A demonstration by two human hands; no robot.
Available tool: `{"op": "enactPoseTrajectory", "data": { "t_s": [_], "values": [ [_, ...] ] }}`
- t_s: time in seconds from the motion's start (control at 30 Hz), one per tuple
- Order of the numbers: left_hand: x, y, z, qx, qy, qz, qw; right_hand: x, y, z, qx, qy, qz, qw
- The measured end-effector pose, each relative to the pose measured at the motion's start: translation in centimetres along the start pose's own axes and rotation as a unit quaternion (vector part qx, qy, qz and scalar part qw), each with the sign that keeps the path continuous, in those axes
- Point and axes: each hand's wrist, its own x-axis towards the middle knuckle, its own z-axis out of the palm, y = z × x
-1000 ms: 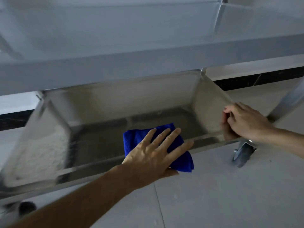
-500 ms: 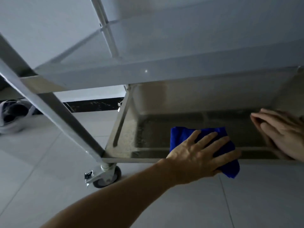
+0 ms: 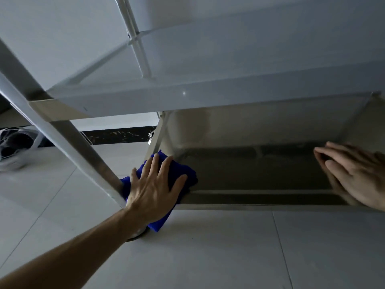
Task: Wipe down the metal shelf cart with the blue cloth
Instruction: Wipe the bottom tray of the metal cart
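The metal shelf cart fills the view, its bottom shelf [image 3: 260,197] a shallow steel tray near the floor. A blue cloth [image 3: 183,172] lies over the tray's front left corner, beside the cart's slanting left leg [image 3: 68,142]. My left hand [image 3: 154,184] presses flat on the cloth with fingers spread. My right hand [image 3: 354,176] rests flat against the tray's right inner wall, fingers together, holding nothing. The upper shelf [image 3: 208,94] overhangs the tray.
Pale floor tiles [image 3: 229,247] stretch in front of the cart. A caster [image 3: 137,234] peeks out under my left wrist. A dark and white bag or shoe [image 3: 14,147] lies on the floor at the far left, near a dark skirting strip [image 3: 118,134].
My left hand has slid the cloth leftward along the front rim to the tray's left corner. My right hand let go of the right rim and now lies flat on the inner wall.
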Motion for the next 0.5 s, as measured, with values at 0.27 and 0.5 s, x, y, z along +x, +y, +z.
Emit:
{"op": "enactPoseTrajectory", "data": {
  "t_s": [0.27, 0.5],
  "values": [
    [8.0, 8.3, 1.9, -0.029, -0.051, -0.034, 0.998, -0.2, -1.2, -1.4, -0.001, 0.001, 0.007, 1.0],
    [8.9, 21.3, 2.9, -0.071, -0.092, 0.169, 0.979, -0.8, -1.5, -2.0, 0.123, 0.056, 0.031, 0.99]
  ]
}}
